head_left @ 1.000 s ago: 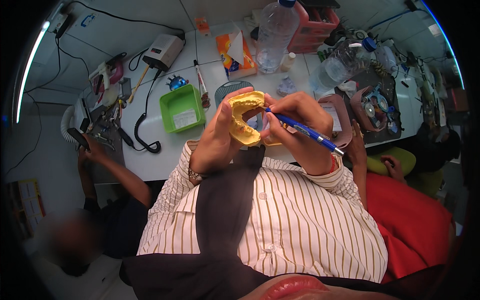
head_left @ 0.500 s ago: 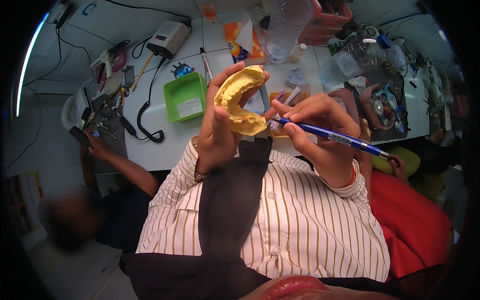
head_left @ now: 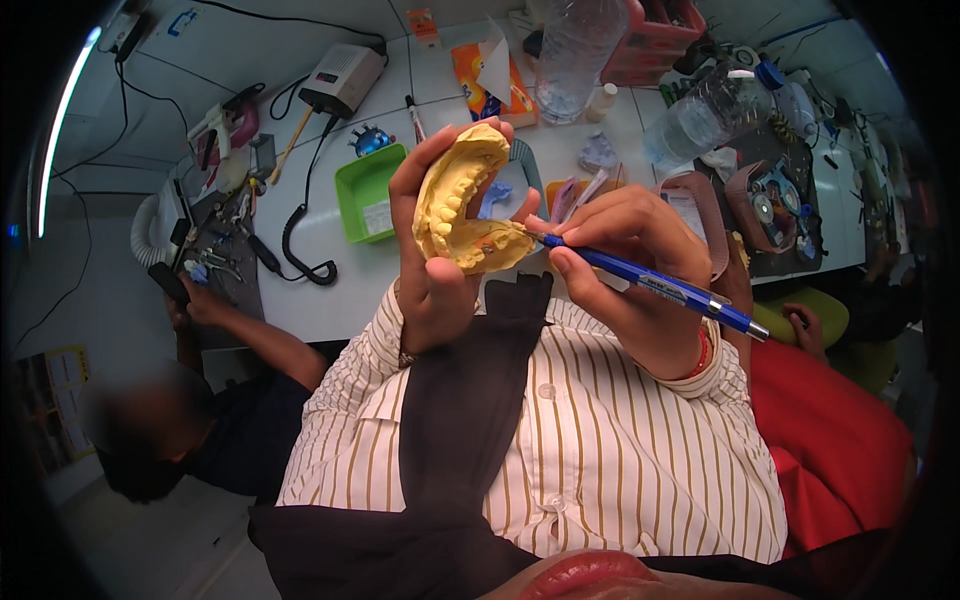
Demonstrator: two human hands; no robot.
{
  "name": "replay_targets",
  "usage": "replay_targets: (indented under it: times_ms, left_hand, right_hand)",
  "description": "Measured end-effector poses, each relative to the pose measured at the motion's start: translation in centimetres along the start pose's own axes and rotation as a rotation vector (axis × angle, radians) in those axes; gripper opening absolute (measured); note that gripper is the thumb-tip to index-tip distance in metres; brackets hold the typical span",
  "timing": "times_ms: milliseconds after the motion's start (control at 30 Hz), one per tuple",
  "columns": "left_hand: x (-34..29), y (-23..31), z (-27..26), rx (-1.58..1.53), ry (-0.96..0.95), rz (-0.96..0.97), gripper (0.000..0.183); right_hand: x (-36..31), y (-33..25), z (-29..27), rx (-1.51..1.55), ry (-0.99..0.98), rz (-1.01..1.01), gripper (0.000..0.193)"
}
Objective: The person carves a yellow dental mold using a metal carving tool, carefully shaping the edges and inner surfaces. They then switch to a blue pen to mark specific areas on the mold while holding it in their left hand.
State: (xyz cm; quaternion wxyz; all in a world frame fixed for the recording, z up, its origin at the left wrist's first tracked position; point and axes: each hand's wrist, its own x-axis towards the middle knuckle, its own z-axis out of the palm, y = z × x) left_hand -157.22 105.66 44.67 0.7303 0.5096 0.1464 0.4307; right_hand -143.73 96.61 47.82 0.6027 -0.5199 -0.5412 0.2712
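A yellow plaster dental cast [head_left: 447,213], horseshoe-shaped with a row of moulded teeth, is held up over the table's near edge. My left hand [head_left: 432,290] grips it by its outer left side, thumb in front and fingers behind. Between thumb and fingers of my right hand [head_left: 640,265] is a blue mechanical pencil [head_left: 660,285], sloping down to the right. Its tip meets or nearly meets the cast's right end. Small reddish-dark marks show on the cast near there.
Behind my hands stand a green tray [head_left: 368,190], a grey control box [head_left: 343,80] with a coiled cord, a pinkish basket [head_left: 690,190] and a large clear bottle [head_left: 710,115]. Co-workers sit on both sides; one's hand [head_left: 205,300] is at the left, another's red clothing [head_left: 820,430] at the right.
My left hand has tilted the cast, so its row of teeth now faces me more. The pencil has turned slightly, its rear end lower and nearer to me.
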Motion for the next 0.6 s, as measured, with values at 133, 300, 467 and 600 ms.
replay_targets:
  times_ms: [133, 300, 467, 600]
  left_hand:
    - [-0.16, -0.01, -0.16, 0.008, -0.028, 0.016, 0.095]
    - [-0.32, -0.39, -0.31, 0.007, -0.041, 0.036, 0.094]
    - [-0.40, -0.30, -0.26, 0.017, -0.039, 0.040, 0.094]
    - [-0.50, -0.32, -0.41, 0.019, -0.045, 0.024, 0.094]
  right_hand:
    - [-0.04, -0.17, 0.09, -0.031, 0.004, 0.004, 0.016]
    - [0.11, -0.09, 0.47, -0.089, 0.101, -0.048, 0.013]
    - [0.04, 0.20, 0.52, -0.118, 0.099, -0.077, 0.013]
    - [-0.14, 0.10, 0.45, -0.118, 0.091, -0.066, 0.013]
